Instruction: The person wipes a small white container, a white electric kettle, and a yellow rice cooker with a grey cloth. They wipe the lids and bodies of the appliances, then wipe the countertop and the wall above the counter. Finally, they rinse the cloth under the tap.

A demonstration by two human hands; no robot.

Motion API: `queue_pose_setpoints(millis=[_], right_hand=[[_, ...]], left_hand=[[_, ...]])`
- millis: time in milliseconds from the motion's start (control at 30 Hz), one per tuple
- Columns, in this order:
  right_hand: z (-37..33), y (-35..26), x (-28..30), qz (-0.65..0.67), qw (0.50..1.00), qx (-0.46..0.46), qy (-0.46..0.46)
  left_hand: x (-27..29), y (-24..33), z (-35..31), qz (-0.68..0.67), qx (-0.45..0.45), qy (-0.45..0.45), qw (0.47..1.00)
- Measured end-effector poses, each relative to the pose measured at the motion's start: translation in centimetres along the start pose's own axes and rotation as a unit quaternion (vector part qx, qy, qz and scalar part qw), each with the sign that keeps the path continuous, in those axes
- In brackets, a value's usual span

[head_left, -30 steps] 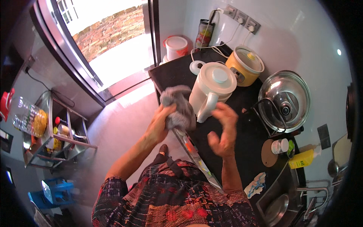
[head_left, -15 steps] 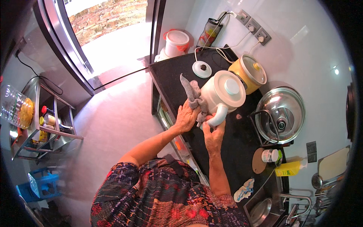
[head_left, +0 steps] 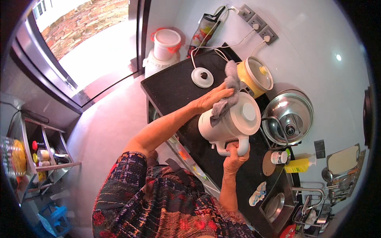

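A cream-white electric kettle with a round lid is held over the black counter, tilted. My right hand grips its thick white handle, fingers wrapped through the loop. On the far side of the kettle, my left hand presses a crumpled grey cloth against the body near the lid, fingers closed on the cloth. Part of the cloth hangs down over the kettle's side. Beyond my left hand lies the round white kettle base with its black centre connector and a white cord.
A yellow electric pot with a glass lid stands just behind the kettle. To the right are a large steel pan with a glass lid, a yellow bottle and a sink. White tubs stand beyond the counter's far end.
The kettle has turned, its handle swinging toward me. My left hand has moved with the cloth from the kettle's lower left side to its far upper side. My right hand keeps the handle.
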State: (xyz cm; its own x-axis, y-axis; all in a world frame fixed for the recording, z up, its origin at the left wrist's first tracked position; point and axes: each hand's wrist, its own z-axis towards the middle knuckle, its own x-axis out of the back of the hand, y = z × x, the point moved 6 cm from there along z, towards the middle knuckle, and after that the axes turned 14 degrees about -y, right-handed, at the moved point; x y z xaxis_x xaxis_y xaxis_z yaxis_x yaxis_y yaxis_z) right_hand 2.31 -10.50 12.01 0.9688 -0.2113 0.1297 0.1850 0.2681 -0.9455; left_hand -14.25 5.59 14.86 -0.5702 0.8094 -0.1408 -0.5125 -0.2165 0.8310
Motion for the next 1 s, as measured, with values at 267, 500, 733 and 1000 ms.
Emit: queue_pose_setpoints(millis=[267, 500, 733, 1000], right_hand=[[-0.2, 0.6, -0.4, -0.047, 0.995, 0.007, 0.087], [-0.6, 0.6, -0.3, -0.070, 0.989, 0.011, 0.129], [0.8, 0.0, -2.1, -0.058, 0.989, 0.014, 0.137], [-0.4, 0.2, -0.6, 0.005, 0.994, 0.029, 0.104]], left_hand=[[2.9, -10.4, 4.4, -0.050, 0.065, -0.150, 0.985], [3.4, -18.3, 2.9, 0.009, -0.027, -0.179, 0.983], [4.9, -21.4, -5.8, -0.004, 0.015, -0.029, 0.999], [-9.2, -11.8, -12.6, 0.343, 0.207, -0.064, 0.914]])
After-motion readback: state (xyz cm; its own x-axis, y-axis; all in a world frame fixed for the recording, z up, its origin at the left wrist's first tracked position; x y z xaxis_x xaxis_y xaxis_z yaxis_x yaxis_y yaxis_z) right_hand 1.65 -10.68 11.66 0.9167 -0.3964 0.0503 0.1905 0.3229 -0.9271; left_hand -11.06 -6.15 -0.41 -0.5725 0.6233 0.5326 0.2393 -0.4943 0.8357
